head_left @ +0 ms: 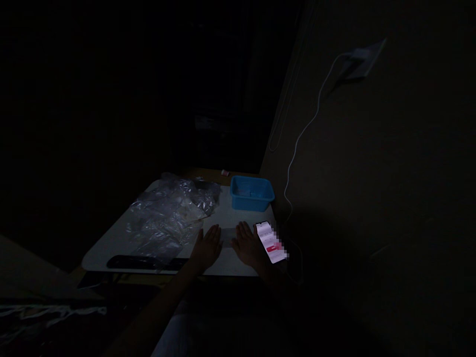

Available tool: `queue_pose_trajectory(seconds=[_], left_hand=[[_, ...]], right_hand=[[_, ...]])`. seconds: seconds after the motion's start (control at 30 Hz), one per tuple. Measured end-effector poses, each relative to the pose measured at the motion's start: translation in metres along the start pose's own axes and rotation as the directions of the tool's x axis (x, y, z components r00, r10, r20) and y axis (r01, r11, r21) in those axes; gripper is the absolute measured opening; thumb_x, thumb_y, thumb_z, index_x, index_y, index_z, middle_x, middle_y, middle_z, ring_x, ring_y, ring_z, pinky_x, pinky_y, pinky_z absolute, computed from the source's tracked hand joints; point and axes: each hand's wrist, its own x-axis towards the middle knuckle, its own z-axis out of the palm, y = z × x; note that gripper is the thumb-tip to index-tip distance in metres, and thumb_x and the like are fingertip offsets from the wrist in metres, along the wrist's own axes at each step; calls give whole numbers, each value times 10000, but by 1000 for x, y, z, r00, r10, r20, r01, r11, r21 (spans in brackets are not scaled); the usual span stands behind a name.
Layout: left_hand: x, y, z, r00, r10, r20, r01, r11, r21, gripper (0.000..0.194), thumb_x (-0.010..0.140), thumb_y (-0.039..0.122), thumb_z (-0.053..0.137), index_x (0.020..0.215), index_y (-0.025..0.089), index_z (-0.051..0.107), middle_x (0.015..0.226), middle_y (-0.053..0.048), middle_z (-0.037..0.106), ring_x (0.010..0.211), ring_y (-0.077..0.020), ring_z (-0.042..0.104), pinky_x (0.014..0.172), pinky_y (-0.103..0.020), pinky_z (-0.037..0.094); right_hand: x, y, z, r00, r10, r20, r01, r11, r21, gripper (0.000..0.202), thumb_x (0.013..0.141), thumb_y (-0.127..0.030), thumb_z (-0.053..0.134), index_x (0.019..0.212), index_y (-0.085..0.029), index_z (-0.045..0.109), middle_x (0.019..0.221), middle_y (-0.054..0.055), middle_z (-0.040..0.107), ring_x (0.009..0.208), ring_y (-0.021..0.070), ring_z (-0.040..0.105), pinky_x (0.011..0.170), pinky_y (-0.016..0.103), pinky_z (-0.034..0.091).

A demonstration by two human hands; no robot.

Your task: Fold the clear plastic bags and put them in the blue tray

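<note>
Both hands lie palm down near the front edge of a white tabletop (226, 267) in dim light. My left hand (207, 248) has its fingers stretched out, with the thumb apart. My right hand (247, 244) is also flat, its fingers extended. Between them is a small clear plastic piece (228, 237), its ends touched or covered by the hands. Crumpled clear plastic bags (159, 223) are heaped to the left of my left hand. A lit phone (271, 243) lies just right of my right hand.
Behind my right hand stands a blue basket (250, 202) with something unclear inside. A small white and reddish object (225, 173) sits at the back edge. A white cable (296, 144) runs down the right wall from a plug. A dark slot (137, 263) lines the table's front left.
</note>
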Motion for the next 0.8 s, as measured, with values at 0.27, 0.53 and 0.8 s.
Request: queue_pose_trajectory(seconds=[0.27,0.53,0.8], left_hand=[[-1,0,1,1000,-1,0,1,1000,-4,454,865,290,255,1279,139,366,1346,-125,348,1233,-229,321,990,-487,210],[0,-1,1,1000,-1,17,1,1000,1,461,869,273,231,1279,107,361,1349,-131,338,1237,-241,312,976,-512,219],[-1,-4,4,999,24,-33,-24,999,-25,462,866,284,243,1281,120,362,1343,-132,347,1227,-246,329,978,-510,215]], right_hand=[[0,9,15,994,108,-5,-108,994,-8,578,886,-445,204,1249,-40,400,1327,165,353,1276,257,203,1021,489,36],[-2,14,10,983,182,-6,-183,983,-28,587,881,-433,228,1207,8,437,1286,220,390,1267,276,216,1010,507,-5],[28,20,-9,993,70,95,-80,990,113,443,789,-268,436,1211,-136,456,1323,127,378,1258,253,227,1010,465,114]])
